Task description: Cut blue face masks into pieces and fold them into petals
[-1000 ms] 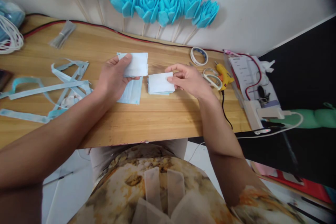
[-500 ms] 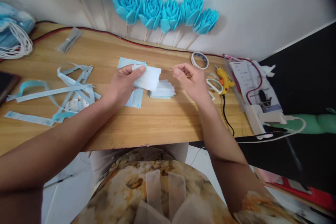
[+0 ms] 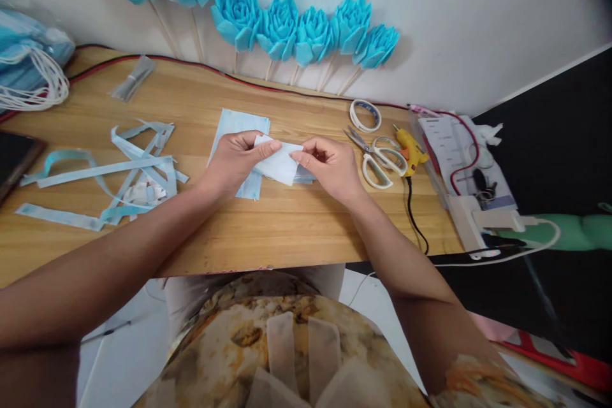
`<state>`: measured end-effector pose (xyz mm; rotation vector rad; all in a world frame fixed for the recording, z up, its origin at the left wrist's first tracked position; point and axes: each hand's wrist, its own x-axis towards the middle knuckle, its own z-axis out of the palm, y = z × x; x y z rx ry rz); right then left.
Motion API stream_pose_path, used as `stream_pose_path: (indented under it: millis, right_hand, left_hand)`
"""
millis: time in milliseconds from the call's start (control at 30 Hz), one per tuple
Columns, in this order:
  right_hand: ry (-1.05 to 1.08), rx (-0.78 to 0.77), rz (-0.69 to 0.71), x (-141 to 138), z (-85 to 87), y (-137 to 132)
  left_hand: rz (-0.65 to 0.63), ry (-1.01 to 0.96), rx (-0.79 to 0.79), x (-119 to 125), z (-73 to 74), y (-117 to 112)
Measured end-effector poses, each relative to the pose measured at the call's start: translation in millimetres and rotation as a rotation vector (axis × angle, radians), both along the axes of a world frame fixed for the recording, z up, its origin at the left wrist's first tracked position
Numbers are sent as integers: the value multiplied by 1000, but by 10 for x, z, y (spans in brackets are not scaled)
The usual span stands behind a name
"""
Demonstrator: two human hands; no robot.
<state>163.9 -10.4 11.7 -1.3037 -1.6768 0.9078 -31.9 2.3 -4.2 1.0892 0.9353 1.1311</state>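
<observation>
A small pale piece of mask fabric (image 3: 281, 166) is held up in front of me between both hands. My left hand (image 3: 234, 162) pinches its upper left side, thumb on top and fingers behind. At the upper right corner, the thumb and fingers of my right hand (image 3: 335, 169) are closed on the same piece. Light blue mask sheets (image 3: 243, 122) lie on the table under and behind my left hand. A small pile of cut pieces (image 3: 304, 174) sits below the held piece, mostly covered by it and my right hand.
To the right lie white-handled scissors (image 3: 377, 159), a tape roll (image 3: 365, 116) and a yellow glue gun (image 3: 410, 150) with a black cord. Blue strips (image 3: 105, 172) are strewn at left. Several blue fabric flowers (image 3: 277, 25) on sticks lean against the wall. A power strip (image 3: 466, 223) stands at the right edge.
My right hand has moved left and taken hold of the fabric's right corner. The piece has tilted and come slightly lower and to the right. The scissors are now uncovered.
</observation>
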Motion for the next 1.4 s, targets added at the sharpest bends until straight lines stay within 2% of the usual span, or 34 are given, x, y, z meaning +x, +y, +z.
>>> stream_pose_path:
  millis: [200,333,400,467,567,700,767,800,900,967,1033,1100,1400]
  right_hand:
    - [-66,30,-77,28,23,22]
    - [-125,115,-136,113,38,66]
    - [-87,150,-190,182,66,104]
    - [24,193,-211,266,116,148]
    - [337,232,-152,421,211,199]
    - [793,116,-4,665,298,227]
    - [878,224,-4,746,316,225]
    - [849,234,-21,760,322,219]
    - [564,-47,-34,675,331,182]
    - [399,-145,-45,547,316,156]
    - [199,-206,-16,424,276,140]
    - [90,-214,19,345,222,135]
    - [97,-241,151,324,58,160]
  left_hand:
    - [-31,-93,-51,6,-45,0]
    - [5,-130,-70,-6,-36,49]
    - [33,-152,-62,-26,-26,86]
    - [70,-184,-55,-48,-25,122]
    - [110,-225,-63,-74,-35,156]
    - [109,-245,-72,-85,-42,165]
    - [127,-261,-81,-85,-41,164]
    - [136,-267,-87,-87,-42,165]
    - [147,-269,-95,-98,-49,171]
    - [144,-256,-88,-108,-57,177]
    - [150,-238,-75,-116,-60,182]
    - [148,-226,-66,-121,-61,186]
    - [123,-239,-51,-133,-83,206]
